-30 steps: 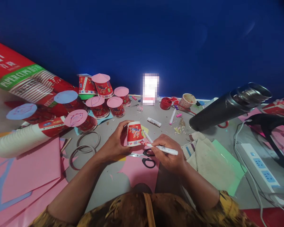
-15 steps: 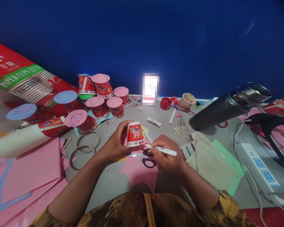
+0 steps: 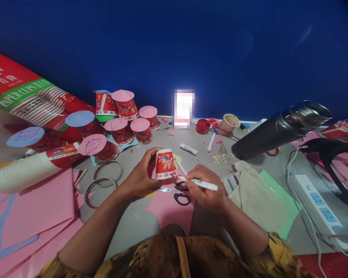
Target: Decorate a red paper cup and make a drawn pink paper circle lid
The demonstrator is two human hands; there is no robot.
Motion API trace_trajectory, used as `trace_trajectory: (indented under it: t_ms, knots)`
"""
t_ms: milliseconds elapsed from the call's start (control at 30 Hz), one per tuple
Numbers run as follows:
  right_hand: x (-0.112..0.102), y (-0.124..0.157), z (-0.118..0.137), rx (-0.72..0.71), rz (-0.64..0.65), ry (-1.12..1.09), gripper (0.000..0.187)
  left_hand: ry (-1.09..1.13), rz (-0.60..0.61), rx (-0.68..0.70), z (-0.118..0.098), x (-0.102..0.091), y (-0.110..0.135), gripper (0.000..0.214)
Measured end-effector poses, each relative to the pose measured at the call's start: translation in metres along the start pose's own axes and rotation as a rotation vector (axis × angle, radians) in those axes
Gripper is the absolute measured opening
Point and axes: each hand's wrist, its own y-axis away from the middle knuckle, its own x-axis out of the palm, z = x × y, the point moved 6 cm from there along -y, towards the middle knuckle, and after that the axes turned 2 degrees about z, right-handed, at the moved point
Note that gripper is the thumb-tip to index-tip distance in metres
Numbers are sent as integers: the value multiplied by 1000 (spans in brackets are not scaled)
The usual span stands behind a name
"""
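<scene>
My left hand (image 3: 143, 172) grips a red paper cup (image 3: 165, 162) from its left side; the cup is upside down with a printed figure facing me. In my right hand (image 3: 205, 189) is a white marker (image 3: 203, 184), its red tip at the lower right of the cup, by the flowered rim band. Black-handled scissors (image 3: 182, 199) lie just below the cup on pink paper (image 3: 174, 216). Between cup and right hand rests another white marker (image 3: 180, 167), on a small yellow piece of paper. Several upturned red cups with pink paper discs (image 3: 140, 125) stand to the left.
A bag of paper cups (image 3: 31, 96) and a cup stack (image 3: 26, 170) lie left, above pink sheets (image 3: 40, 220). Two grey rings (image 3: 102, 188) sit near my left forearm. A black flask (image 3: 275, 131), cloth (image 3: 252, 189) and power strip (image 3: 319, 208) are on the right.
The back end of the marker in my right hand has shifted very slightly to the right. The cup and my left hand look the same.
</scene>
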Motion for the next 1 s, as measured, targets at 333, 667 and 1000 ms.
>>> trace_trajectory:
  t_ms: [333,667,1000]
  knots:
    - [-7,0,1,-35,-131,-15,13,41,13,6,3,-1,0,100]
    - [-3,-1,2,-45,-99,-10,11,75,-3,-13,-2,4,-1,97]
    - [-4,-3,3,-37,-73,3,12,49,-11,3,-7,5,0,95]
